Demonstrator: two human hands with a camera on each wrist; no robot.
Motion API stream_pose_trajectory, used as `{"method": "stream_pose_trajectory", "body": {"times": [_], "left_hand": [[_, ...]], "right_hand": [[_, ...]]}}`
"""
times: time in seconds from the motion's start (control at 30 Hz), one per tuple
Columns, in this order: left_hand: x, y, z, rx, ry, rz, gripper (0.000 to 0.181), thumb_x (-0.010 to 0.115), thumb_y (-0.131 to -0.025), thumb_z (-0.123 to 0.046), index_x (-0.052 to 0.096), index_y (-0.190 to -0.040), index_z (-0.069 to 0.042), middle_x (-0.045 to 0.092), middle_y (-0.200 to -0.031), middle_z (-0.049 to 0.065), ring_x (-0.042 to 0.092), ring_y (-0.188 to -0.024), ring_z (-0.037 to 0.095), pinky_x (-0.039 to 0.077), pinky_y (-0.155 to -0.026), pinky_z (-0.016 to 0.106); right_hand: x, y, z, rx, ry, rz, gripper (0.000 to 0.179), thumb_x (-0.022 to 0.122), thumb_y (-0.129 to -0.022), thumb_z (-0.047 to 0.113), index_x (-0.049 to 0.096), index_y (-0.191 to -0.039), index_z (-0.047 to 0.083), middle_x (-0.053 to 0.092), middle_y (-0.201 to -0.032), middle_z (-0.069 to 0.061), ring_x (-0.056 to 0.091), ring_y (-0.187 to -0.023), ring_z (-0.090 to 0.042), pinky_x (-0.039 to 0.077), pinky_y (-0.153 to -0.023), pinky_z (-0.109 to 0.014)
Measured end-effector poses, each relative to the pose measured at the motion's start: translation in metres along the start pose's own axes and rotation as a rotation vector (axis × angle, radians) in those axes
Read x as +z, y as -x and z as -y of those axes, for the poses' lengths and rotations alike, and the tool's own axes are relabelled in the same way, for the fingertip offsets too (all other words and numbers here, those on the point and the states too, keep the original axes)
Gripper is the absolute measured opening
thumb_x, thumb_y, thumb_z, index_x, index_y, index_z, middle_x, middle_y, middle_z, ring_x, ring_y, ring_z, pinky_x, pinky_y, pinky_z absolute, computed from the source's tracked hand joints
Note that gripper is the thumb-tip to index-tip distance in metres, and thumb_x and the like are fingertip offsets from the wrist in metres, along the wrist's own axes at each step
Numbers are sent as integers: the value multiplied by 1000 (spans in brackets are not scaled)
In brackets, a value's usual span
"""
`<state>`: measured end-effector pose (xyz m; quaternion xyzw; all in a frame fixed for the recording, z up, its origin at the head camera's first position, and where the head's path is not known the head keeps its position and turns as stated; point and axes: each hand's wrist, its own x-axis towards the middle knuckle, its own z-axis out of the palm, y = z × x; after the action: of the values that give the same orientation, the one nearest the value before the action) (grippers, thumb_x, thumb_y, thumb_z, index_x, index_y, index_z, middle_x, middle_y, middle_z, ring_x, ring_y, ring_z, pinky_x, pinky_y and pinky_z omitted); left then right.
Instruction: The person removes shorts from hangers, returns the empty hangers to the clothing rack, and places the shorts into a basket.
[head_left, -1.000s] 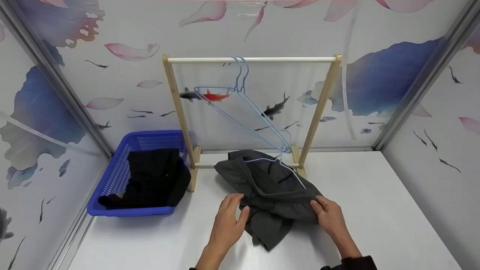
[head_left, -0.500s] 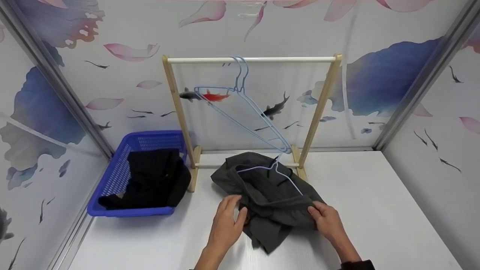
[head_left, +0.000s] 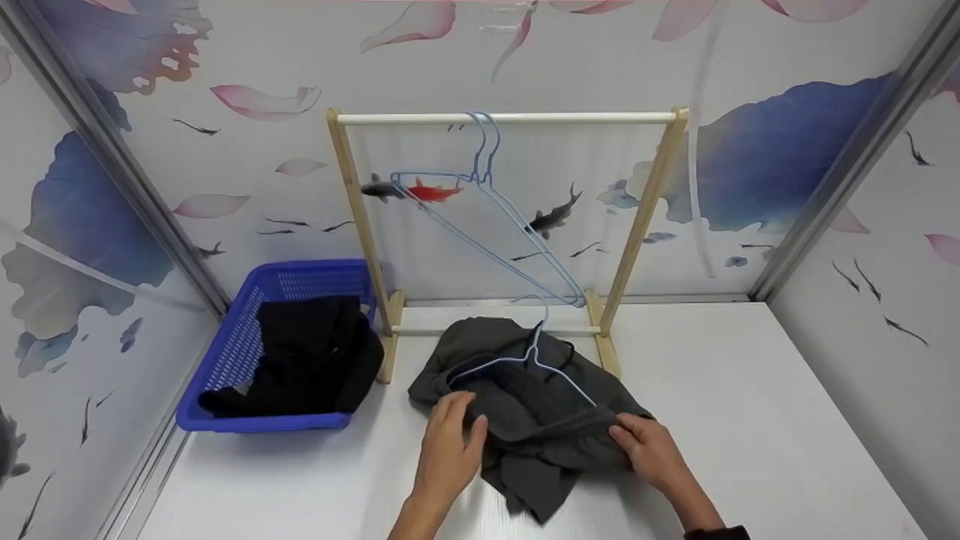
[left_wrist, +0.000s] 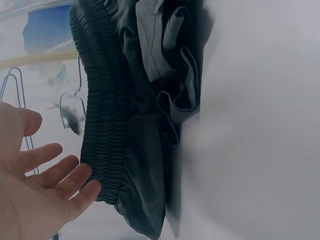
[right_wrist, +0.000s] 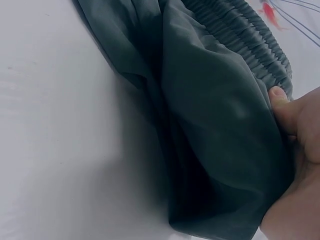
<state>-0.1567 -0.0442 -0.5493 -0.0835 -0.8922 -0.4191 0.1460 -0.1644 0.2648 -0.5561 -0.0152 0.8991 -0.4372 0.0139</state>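
Dark grey pants point(head_left: 547, 442) with a gathered elastic waistband point(left_wrist: 105, 125) lie bunched on the white table, their waist opening facing up. Inside that opening sits a light blue hanger point(head_left: 534, 352), its hook rising beyond the fabric and its sloping arms reaching toward both sides of the waist. At the waistband's right end, my right hand point(head_left: 651, 450) pinches the cloth, thumb on top in the right wrist view. My left hand point(head_left: 448, 450) has its fingers spread and relaxed, fingertips right at the left part of the waistband. Black drawstrings point(head_left: 559, 361) show near the hanger.
Behind the pants stands a wooden rack point(head_left: 645, 217) with a white rail, where two blue hangers point(head_left: 517, 221) hang. A blue basket point(head_left: 262, 424) holding black clothing point(head_left: 307, 360) stands at the left. Patterned panels point(head_left: 787, 150) enclose the table's back and sides.
The hanger and the pants' waist have shifted left and toward me, and the hanger's hook is more exposed. Both hands have moved slightly left; the right keeps its grip.
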Motion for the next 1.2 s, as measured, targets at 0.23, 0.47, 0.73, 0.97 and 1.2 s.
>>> {"method": "stream_pose_trajectory", "body": {"times": [0.23,0.47,0.73,0.97,1.2], "left_hand": [[-2,-7,5,26,-24,-84,33,63,-103,-17,65,-130,1,58,-137,19,56,-129,36,46,-106,54],[-4,-15,13,1,-30,-119,41,63,-103,-18,59,-140,2,51,-147,24,49,-137,43,41,-110,59],[-3,-21,24,-35,-19,-107,45,62,-104,-18,55,-143,3,52,-145,25,50,-136,44,38,-111,61],[-2,-23,29,-78,-13,-65,45,58,-106,-22,55,-142,4,58,-140,24,53,-132,44,38,-111,59],[-1,-30,36,-63,-60,-86,39,48,-110,-25,64,-130,4,64,-129,22,58,-126,43,31,-113,66]], "right_hand": [[-1,2,-2,-37,-8,10,20,64,-100,9,59,-82,13,44,-69,4,43,-65,-10,35,-63,-25],[-2,6,-2,-75,7,7,16,66,-100,9,63,-85,14,50,-74,4,46,-71,-9,36,-68,-26],[0,10,-5,-112,-5,-32,13,66,-99,8,67,-88,15,59,-80,5,49,-74,-7,38,-70,-25],[2,11,-5,-146,-26,-68,14,68,-97,5,69,-88,16,58,-77,7,49,-73,-6,39,-70,-24],[1,12,-7,-215,-62,-111,13,70,-95,4,73,-90,15,60,-78,7,49,-73,-4,39,-68,-23]]}}
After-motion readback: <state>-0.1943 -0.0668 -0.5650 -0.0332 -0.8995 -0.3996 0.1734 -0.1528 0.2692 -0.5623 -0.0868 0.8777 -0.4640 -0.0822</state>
